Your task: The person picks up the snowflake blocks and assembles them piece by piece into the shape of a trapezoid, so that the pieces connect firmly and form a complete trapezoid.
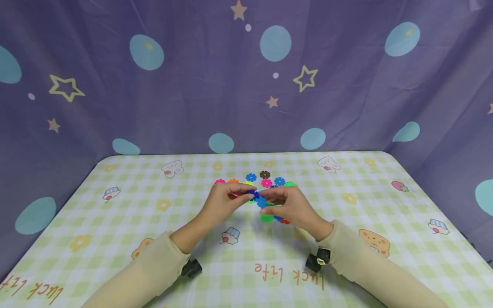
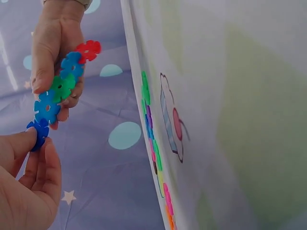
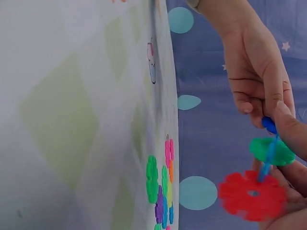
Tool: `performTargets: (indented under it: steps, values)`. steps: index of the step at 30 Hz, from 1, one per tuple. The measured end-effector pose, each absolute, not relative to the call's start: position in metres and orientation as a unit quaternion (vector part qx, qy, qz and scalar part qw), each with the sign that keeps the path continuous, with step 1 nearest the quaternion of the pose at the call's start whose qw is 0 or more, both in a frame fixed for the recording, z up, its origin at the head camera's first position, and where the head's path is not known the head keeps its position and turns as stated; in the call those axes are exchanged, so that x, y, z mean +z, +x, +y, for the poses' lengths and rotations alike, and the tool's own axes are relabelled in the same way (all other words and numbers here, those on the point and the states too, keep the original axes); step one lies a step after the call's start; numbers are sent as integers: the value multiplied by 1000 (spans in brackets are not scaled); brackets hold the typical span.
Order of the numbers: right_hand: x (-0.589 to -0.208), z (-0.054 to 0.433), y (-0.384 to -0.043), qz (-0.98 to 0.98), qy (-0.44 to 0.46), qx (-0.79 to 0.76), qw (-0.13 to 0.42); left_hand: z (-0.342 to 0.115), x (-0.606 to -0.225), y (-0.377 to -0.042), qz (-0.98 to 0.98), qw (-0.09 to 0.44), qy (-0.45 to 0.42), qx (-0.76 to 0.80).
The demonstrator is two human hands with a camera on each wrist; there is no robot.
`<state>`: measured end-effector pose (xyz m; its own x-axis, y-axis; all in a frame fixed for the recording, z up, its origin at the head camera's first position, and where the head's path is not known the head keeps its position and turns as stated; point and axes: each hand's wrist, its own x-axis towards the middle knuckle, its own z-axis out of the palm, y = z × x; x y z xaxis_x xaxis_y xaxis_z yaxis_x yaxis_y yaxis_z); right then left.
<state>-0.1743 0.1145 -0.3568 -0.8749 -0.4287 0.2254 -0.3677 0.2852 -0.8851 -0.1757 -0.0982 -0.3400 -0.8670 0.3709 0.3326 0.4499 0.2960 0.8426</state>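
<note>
Both hands hold a chain of notched plastic snowflake discs above the table. It runs from a dark blue disc (image 2: pixel 40 135) through a light blue disc (image 2: pixel 44 106), a green disc (image 2: pixel 62 88) and another blue disc (image 2: pixel 72 65) to a red disc (image 2: pixel 90 51). My left hand (image 1: pixel 222 201) pinches the dark blue end between thumb and fingers. Farther along, my right hand (image 1: pixel 294 207) grips the chain around its middle, with the red end sticking out past the hand. The discs look joined edge to edge at their slots.
Several loose discs lie on the checked tablecloth (image 1: pixel 185 231) behind the hands, among them a brown disc (image 1: pixel 265 174), a pink disc (image 1: pixel 266 183) and an orange disc (image 1: pixel 233 181). A purple patterned curtain (image 1: pixel 239 107) hangs beyond the table's far edge.
</note>
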Motion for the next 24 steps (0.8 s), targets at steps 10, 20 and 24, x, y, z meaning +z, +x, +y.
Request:
performTargets:
  steps: [10,20,24]
  values:
    - [-358,117,-175,800,-270,-535,10,-97,-342,-174,-801,31,-230,-552]
    - [-355,128,-181,798,-297,-522,54,-95,-341,-175,-784,-46,-191,-589]
    - [-354,130,-181,795,-317,-514,55,-95,-340,-175,-780,-69,-190,-592]
